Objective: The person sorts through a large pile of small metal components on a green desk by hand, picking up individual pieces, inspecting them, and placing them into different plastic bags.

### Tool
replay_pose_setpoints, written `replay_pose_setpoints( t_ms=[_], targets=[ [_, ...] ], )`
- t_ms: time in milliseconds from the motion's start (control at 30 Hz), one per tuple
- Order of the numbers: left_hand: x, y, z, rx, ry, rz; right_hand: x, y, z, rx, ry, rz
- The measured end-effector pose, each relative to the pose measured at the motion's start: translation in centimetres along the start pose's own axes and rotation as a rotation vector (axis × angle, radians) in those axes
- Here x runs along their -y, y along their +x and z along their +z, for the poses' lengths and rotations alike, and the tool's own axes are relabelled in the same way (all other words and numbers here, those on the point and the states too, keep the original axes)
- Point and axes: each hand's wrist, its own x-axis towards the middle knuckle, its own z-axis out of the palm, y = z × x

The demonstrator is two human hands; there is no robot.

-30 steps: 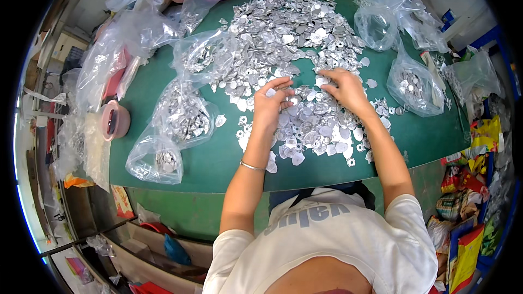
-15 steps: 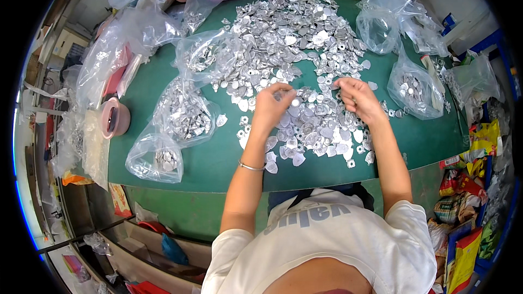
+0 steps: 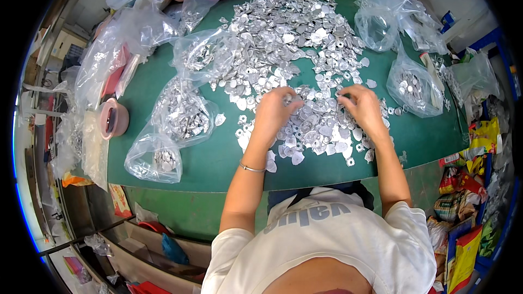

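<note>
Widest of all is the green tabletop [image 3: 229, 169] in front of me. Over its far middle spreads the big heap of metal pieces [image 3: 272, 38], silvery grey, thin and flat, overlapping at every angle; some faces flash almost white, others look dull and darker. Nearer me, below my hands, lies a smaller pile of the same pieces [image 3: 318, 125], looser, with a ragged edge thinning onto the green. To my left a clear plastic bag [image 3: 182, 111] bulges with more silvery bits, and a smaller clear bag [image 3: 411, 84] of them sits to my right.

My left hand [image 3: 274, 110] is over the smaller pile's left side, thumb and fingers bent toward each other; my right hand [image 3: 362, 106] curls at its right. I cannot tell whether either one grips a piece. Along the near edge I see a pale shield-shaped piece [image 3: 297, 158] and, smaller, a rounded piece with a central hole [image 3: 350, 161].
</note>
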Motion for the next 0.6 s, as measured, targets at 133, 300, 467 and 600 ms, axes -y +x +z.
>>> replay_pose_setpoints(
  t_ms=[133,300,467,600],
  targets=[
    [-1.9,-1.1,0.4,0.18,-0.001,0.042,1.7,-0.5,1.7,0.129,0.023,-0.244],
    [-1.9,-0.9,-0.3,0.273,-0.055,-0.012,-0.4,0.3,1.9,-0.01,-0.003,-0.191],
    [-1.6,-0.7,-0.7,0.292,-0.138,-0.009,-2.0,0.4,0.4,-0.06,0.036,0.024],
    [-0.9,-0.4,-0.5,0.275,-0.227,-0.009,-2.7,0.3,-0.1,-0.064,0.152,0.109]
  ],
)
